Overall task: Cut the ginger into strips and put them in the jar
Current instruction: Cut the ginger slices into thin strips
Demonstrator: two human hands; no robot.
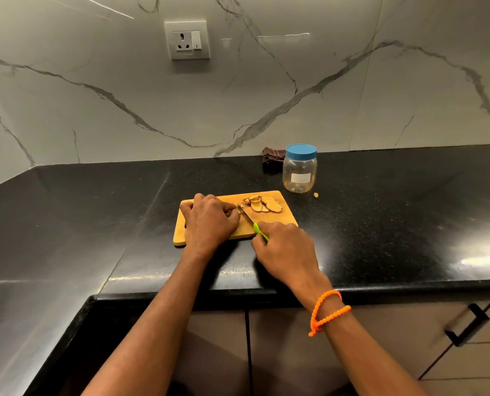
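Left hand curls over, seemingly pinning, ginger; right hand grips knife; tan slices fanned.

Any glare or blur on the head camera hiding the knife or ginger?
Head view: glare streaks sit on the countertop far right, away from the cutting board; ginger slices are sharp; knife blade is dim; wide-angle distortion bends the counter edges.

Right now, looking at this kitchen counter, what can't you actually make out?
- Head view: whatever the left hand holds down on the wooden cutting board is hidden under its curled fingers.
- Most of the green-handled knife handle is hidden inside the right hand.
- Clear plastic jar with blue lid: label too small to read.
- Dark checked cloth: partly hidden behind the jar.
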